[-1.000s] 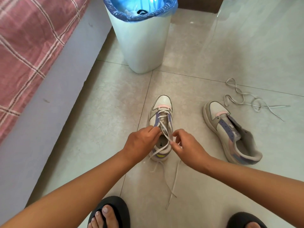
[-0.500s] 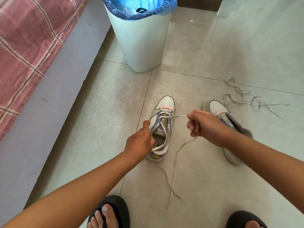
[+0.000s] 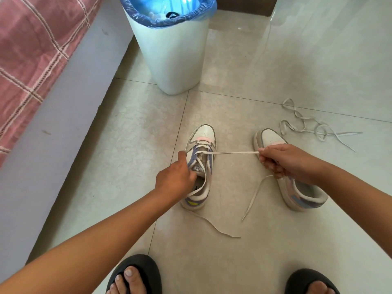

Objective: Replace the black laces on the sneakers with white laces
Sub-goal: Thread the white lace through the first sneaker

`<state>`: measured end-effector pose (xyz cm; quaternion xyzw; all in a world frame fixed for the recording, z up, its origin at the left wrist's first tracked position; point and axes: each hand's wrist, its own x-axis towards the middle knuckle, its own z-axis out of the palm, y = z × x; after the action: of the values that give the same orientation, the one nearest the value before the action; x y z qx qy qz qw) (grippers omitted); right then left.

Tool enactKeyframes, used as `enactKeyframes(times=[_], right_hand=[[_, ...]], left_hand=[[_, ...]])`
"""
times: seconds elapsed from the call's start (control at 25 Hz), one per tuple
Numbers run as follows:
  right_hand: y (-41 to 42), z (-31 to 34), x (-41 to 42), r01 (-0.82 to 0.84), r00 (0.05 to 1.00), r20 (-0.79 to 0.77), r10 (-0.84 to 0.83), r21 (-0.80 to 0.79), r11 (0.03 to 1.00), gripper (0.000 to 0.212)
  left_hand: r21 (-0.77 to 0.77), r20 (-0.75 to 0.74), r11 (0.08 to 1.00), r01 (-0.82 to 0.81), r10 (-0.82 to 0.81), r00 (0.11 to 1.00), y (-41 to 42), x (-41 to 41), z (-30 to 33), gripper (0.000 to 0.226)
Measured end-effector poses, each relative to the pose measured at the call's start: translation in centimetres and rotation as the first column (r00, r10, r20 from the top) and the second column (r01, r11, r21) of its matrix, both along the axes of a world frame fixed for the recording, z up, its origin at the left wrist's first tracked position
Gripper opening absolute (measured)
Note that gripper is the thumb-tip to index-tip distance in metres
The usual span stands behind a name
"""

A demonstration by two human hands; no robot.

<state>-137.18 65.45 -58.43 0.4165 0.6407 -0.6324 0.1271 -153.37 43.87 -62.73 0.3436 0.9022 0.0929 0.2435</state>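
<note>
The right hand (image 3: 290,164) has its fingers (image 3: 267,164) curled tight around a white lace (image 3: 231,153), pinching it where it leaves the fist. From there the lace runs taut and nearly level leftward to the upper eyelets of the left sneaker (image 3: 200,166). The loose end drops from under the right hand and trails down onto the floor (image 3: 233,71) toward the near side. The left hand (image 3: 175,179) grips the left side of that sneaker at the collar, thumb up along the lilac eyelet strip, the other fingers hidden behind the shoe's opening. The sneaker stands upright, toe pointing far, with white lacing crossed through its far eyelets; the lace's other end lies on the tile near the heel, curving right.

Just right of it, partly behind the right hand, the second sneaker (image 3: 297,192) sits unlaced, toe far, heel turned near-right. A second white lace (image 3: 314,128) lies in loose loops on the floor far right, apart from both shoes. A white bin (image 3: 169,60) with a blue liner stands at the far centre. A bed (image 3: 31,49) with a pink checked cover runs along the left. Two feet in black slippers (image 3: 137,272) show at the near edge.
</note>
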Motion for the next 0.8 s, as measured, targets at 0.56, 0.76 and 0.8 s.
enactKeyframes(times=[0.56,0.76,0.8], right_hand=[[0.8,-0.5,-1.0,-0.078,0.995,0.076,0.067,0.152,0.985,0.036],[-3.7,-3.3,-4.3,-0.59,0.784,0.393,0.481,0.713,0.378,0.044],[-5.0,-4.0,-5.0,-0.578,0.769,0.39,0.506,0.763,0.29,0.04]], left_hand=[[0.114,-0.09,0.904,0.411,-0.403,0.911,7.0,-1.6,-0.2,0.03],[0.185,-0.314,0.85,0.493,-0.424,0.849,6.9,-0.9,0.4,0.028],[0.217,-0.367,0.818,0.532,-0.437,0.821,6.8,-0.8,0.8,0.02]])
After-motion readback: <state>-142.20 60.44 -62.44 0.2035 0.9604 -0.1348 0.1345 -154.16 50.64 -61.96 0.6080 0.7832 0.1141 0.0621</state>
